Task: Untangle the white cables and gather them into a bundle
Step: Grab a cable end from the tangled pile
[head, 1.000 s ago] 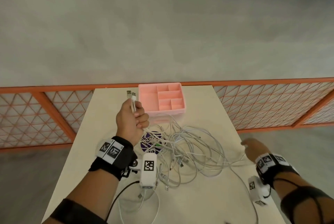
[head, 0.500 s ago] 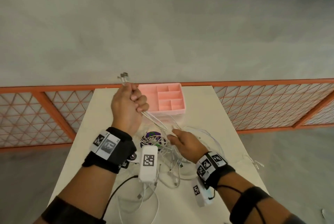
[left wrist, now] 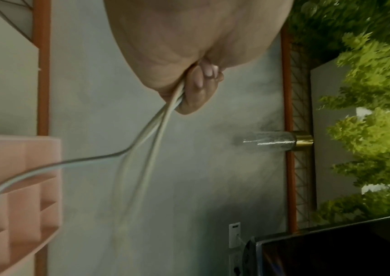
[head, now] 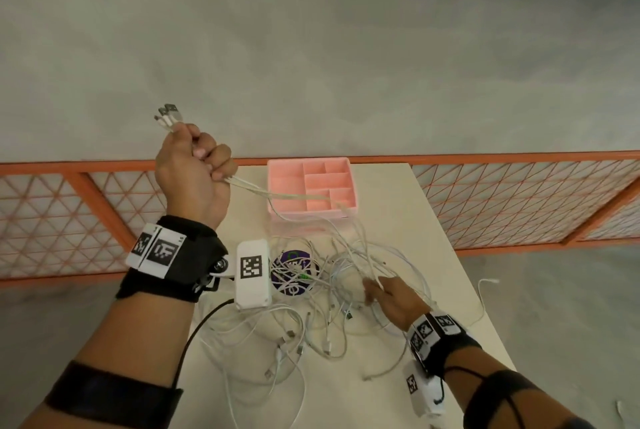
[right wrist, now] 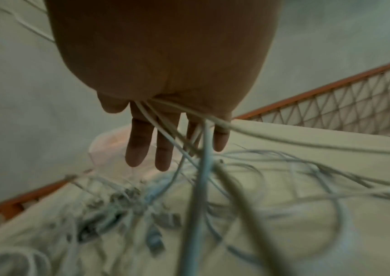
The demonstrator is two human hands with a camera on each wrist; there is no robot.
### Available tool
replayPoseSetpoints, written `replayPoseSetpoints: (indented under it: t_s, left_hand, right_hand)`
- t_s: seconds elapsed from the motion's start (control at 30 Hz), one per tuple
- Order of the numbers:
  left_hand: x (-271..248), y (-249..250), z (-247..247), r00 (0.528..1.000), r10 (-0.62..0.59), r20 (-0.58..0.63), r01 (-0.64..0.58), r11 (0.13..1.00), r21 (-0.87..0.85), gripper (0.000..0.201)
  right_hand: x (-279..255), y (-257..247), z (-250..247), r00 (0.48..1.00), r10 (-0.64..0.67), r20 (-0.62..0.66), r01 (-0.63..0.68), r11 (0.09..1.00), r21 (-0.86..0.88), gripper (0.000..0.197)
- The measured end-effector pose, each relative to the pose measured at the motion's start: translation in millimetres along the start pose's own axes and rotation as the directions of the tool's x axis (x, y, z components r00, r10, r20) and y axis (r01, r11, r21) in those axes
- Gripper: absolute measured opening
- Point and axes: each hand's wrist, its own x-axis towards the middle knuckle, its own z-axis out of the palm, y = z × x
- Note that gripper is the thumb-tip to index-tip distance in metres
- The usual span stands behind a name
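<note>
White cables (head: 332, 286) lie tangled on the table (head: 398, 193); our left hand (head: 192, 179) fists several plug ends, raised, apparently to draw strands free. Our right hand (head: 394, 300), fingers (right wrist: 139, 142) straight, combs the heap. A pink tray (head: 311, 186) and purple disc (head: 294, 267) crowd it

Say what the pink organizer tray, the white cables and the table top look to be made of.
Pink organizer tray: probably moulded plastic, matte; thin even walls and dividers in one uniform colour.
White cables: flexible plastic or rubber jackets, smooth; they loop freely. The plugs at the ends look metal-tipped.
Table top: likely laminate or painted board; flat cream surface, no visible grain.
</note>
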Motion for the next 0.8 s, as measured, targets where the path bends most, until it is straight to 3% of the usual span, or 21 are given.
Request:
replayPoseSetpoints:
  t_s: [0.17, 0.27, 0.43, 0.6, 0.7, 0.73, 0.8]
  left_hand:
    - [-18.1, -36.5, -6.6, 0.995, -0.094, 0.012, 0.091, 0.982, 0.164, 0.035]
    - [-34.7, -63.6, -12.6, 0.991, -0.134, 0.029, 0.121, 0.952, 0.281, 0.034]
    - [-56.8, -100.3, -20.6, 0.977, -0.196, 0.085, 0.14, 0.887, 0.44, 0.03]
    - [-71.7, -120.8, -23.3, 0.928, -0.332, 0.171, 0.155, 0.76, 0.631, 0.018]
    - [-75.4, -125.3, -25.9, 0.89, -0.417, 0.182, 0.206, 0.726, 0.656, 0.033]
    - [-76.0, -126.1, -26.7, 0.882, -0.44, 0.17, 0.232, 0.719, 0.655, 0.037]
    - [-77.2, -126.9, -28.4, 0.868, -0.47, 0.158, 0.256, 0.697, 0.669, 0.036]
  right_hand:
    - [1.9, -79.4, -40.6, 0.97, -0.115, -0.216, 0.164, 0.96, 0.228, 0.06]
    - [1.8, -116.6, -64.8, 0.951, -0.094, -0.294, 0.246, 0.805, 0.54, 0.061]
    - [6.7, -153.3, -78.3, 0.977, -0.099, -0.187, 0.212, 0.486, 0.848, 0.047]
    - [7.6, -167.2, -64.5, 0.999, -0.045, -0.017, 0.029, 0.292, 0.956, 0.037]
    - [8.3, -166.3, -56.9, 1.0, -0.01, -0.008, 0.009, 0.18, 0.984, 0.035]
    - [7.3, -166.2, -55.9, 1.0, 0.007, -0.019, 0.018, 0.157, 0.987, 0.035]
    - [6.9, -162.4, -54.3, 0.994, 0.064, -0.09, 0.07, 0.263, 0.962, 0.034]
